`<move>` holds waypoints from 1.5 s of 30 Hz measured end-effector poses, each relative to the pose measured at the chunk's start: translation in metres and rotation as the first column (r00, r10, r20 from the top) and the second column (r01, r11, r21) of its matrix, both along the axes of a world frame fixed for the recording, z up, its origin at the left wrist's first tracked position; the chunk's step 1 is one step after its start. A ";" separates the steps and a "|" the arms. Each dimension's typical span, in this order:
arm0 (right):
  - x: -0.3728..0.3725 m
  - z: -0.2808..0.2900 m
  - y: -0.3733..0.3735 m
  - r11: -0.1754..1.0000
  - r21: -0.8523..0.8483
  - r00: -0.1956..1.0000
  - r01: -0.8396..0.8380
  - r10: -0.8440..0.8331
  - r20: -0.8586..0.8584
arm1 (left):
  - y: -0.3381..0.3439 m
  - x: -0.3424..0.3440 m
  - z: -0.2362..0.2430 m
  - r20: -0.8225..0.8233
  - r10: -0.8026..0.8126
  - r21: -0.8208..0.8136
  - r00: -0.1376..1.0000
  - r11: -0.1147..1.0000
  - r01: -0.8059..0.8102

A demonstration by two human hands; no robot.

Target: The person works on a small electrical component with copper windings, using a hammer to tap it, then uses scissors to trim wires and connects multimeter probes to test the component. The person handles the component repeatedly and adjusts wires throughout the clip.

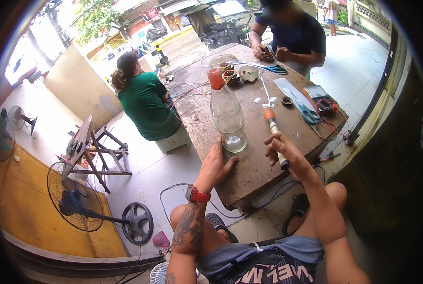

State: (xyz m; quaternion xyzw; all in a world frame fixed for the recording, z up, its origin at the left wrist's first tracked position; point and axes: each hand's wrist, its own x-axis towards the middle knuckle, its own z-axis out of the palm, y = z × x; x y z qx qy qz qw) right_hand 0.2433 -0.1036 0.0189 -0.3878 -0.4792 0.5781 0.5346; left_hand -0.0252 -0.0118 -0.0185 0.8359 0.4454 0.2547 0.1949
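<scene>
Wearer's look: dk patterned top, blue-grey shorts, blk clogs, red watch.
L hand [216, 162] & R hand [287, 150] bare. L wrist: squarish watch [198, 194], red band, dk face; L forearm [189, 229] w/ dk tattoos, approx. wrist to elbow. R forearm [318, 201] bare too. Top [268, 270]: dk, thin lines, lg pale pinkish block letters on chest. Shorts [306, 249]: plain, short white cord [258, 246] at waist. L clog [217, 222]: chunky, vent holes; R clog [297, 210] blk too.

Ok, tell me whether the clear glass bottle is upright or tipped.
Upright: the clear glass bottle stands on its base on the wooden table, its neck pointing up.
</scene>
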 end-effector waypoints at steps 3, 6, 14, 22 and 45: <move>0.003 0.001 -0.002 0.999 0.031 1.000 0.010 -0.009 -0.023 | 0.000 0.000 -0.001 -0.011 0.001 0.013 1.000 1.000 -0.001; 0.005 0.005 -0.003 0.998 0.058 0.999 0.014 -0.012 -0.038 | 0.001 -0.001 -0.002 -0.001 -0.012 0.029 1.000 1.000 0.012; 0.005 0.007 -0.008 0.992 0.120 0.998 -0.048 0.042 0.049 | 0.001 -0.001 -0.004 -0.005 -0.012 0.036 1.000 0.999 0.013; 0.005 0.012 -0.008 0.991 0.097 0.995 -0.091 0.086 0.054 | 0.001 0.000 -0.003 0.005 -0.008 0.013 1.000 1.000 0.008; 0.006 -0.030 -0.010 0.597 0.700 0.748 0.392 -0.650 0.136 | 0.000 -0.001 -0.001 0.015 -0.015 0.018 1.000 1.000 0.015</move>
